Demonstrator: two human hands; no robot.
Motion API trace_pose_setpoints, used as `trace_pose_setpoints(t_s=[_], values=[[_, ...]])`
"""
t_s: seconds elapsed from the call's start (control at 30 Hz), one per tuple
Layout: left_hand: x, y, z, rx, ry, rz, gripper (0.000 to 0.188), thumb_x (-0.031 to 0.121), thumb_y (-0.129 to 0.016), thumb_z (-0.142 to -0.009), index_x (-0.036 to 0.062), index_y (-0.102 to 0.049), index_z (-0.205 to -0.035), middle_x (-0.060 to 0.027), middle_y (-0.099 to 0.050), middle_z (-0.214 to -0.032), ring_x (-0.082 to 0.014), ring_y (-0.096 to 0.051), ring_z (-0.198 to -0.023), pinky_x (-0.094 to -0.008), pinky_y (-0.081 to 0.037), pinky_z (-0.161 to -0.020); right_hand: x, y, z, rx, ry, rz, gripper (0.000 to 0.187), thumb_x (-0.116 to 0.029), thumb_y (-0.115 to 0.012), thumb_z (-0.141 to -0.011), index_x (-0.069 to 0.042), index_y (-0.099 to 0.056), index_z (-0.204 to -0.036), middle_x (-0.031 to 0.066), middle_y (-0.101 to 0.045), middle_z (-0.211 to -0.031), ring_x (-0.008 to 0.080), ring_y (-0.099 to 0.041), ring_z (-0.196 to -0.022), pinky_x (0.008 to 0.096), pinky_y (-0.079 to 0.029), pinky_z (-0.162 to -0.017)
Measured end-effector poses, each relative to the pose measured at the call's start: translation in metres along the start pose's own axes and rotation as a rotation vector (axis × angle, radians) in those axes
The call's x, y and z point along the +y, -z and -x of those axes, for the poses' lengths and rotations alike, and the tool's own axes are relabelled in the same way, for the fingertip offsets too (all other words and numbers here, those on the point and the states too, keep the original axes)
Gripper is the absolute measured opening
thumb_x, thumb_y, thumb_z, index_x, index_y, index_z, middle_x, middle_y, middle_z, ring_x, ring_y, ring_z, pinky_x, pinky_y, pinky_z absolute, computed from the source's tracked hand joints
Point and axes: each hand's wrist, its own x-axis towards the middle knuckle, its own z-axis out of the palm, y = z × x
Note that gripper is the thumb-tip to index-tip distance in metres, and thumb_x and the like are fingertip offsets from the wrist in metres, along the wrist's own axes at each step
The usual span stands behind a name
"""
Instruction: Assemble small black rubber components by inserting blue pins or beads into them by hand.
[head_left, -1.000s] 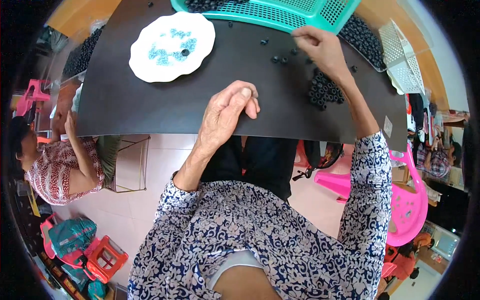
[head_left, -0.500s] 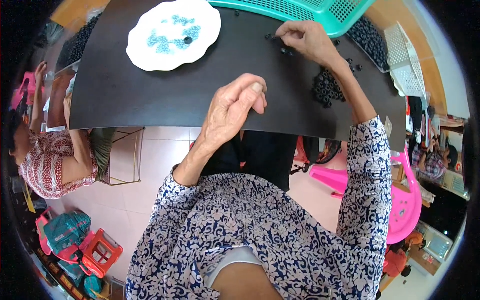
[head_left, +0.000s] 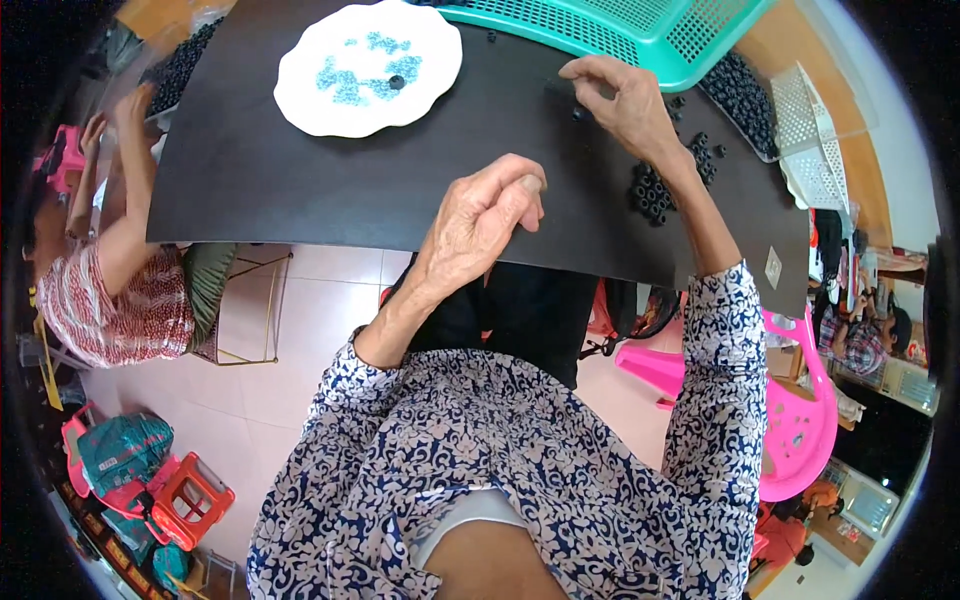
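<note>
My left hand [head_left: 487, 212] hangs just above the near edge of the black table [head_left: 300, 180], fingers curled and thumb pressed to the forefinger; I see nothing in it. My right hand [head_left: 625, 98] reaches far across the table, fingertips bunched down on its surface. A small black ring [head_left: 578, 113] lies under its palm; whether the fingers pinch one is too small to tell. A pile of black rings [head_left: 655, 190] lies beside my right wrist. A white wavy plate [head_left: 310, 95] with small blue pieces and one black ring sits at the far left.
A teal plastic basket [head_left: 690, 30] stands at the table's far side. A clear tray of black rings [head_left: 745, 95] and a white basket [head_left: 815, 150] sit at the right. A person in a red striped top [head_left: 110, 300] sits at the left. A pink chair [head_left: 800, 420] stands right.
My left hand has lifted off the table and curled into a pinch. My right hand has slid left, away from the ring pile. The view has tilted toward the table.
</note>
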Motion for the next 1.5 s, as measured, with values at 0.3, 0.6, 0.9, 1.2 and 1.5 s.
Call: trace_pose_setpoints(t_s=[0.3,0.6,0.9,1.2,1.5], values=[[0.014,0.007,0.005,-0.073,0.099,0.018,0.017,0.012,-0.049,-0.097,-0.0018,-0.057,-0.102,-0.0052,-0.058,-0.072,-0.0119,-0.056,-0.068,-0.0272,-0.046,-0.065,-0.035,-0.008,-0.018,-0.097,-0.021,0.037,0.012,-0.012,-0.068,-0.083,-0.001,-0.066,-0.086,0.0032,-0.056,-0.064,0.0096,-0.049,-0.058,0.0262,-0.043,-0.057],[0.001,0.007,0.009,-0.044,-0.045,0.094,0.016,0.013,-0.051,-0.096,-0.0014,-0.056,-0.096,-0.0089,-0.054,-0.066,-0.0133,-0.052,-0.059,-0.0299,-0.042,-0.054,-0.091,-0.046,-0.09,-0.063,0.213,-0.099,0.015,-0.009,-0.064,-0.085,-0.003,-0.069,-0.098,0.0067,-0.068,-0.079,0.0147,-0.062,-0.068,0.0274,-0.05,-0.065],[0.0,0.006,0.012,-0.011,-0.141,0.058,0.012,0.009,-0.054,-0.093,-0.0027,-0.054,-0.096,-0.0166,-0.056,-0.07,-0.025,-0.057,-0.059,-0.0354,-0.044,-0.057,-0.094,-0.095,-0.138,-0.093,0.41,0.102,0.02,-0.013,-0.061,-0.087,-0.006,-0.071,-0.102,0.0106,-0.069,-0.09,0.021,-0.066,-0.075,0.0321,-0.052,-0.07],[0.001,0.005,0.006,-0.035,-0.14,0.043,0.012,0.008,-0.056,-0.092,-0.003,-0.053,-0.098,-0.0177,-0.057,-0.073,-0.0284,-0.06,-0.064,-0.0373,-0.045,-0.061,-0.071,-0.105,-0.144,-0.004,0.516,0.274,0.021,-0.009,-0.057,-0.088,-0.007,-0.072,-0.102,0.0092,-0.072,-0.091,0.0184,-0.066,-0.073,0.0297,-0.052,-0.07],[0.001,0.006,0.005,-0.051,-0.12,0.045,0.013,0.008,-0.055,-0.092,-0.003,-0.052,-0.098,-0.0181,-0.057,-0.073,-0.0284,-0.059,-0.064,-0.0369,-0.045,-0.061,-0.083,-0.092,-0.146,-0.029,0.167,-0.015,0.023,-0.005,-0.053,-0.085,-0.006,-0.072,-0.098,0.0114,-0.07,-0.095,0.0245,-0.067,-0.079,0.0333,-0.053,-0.076]])
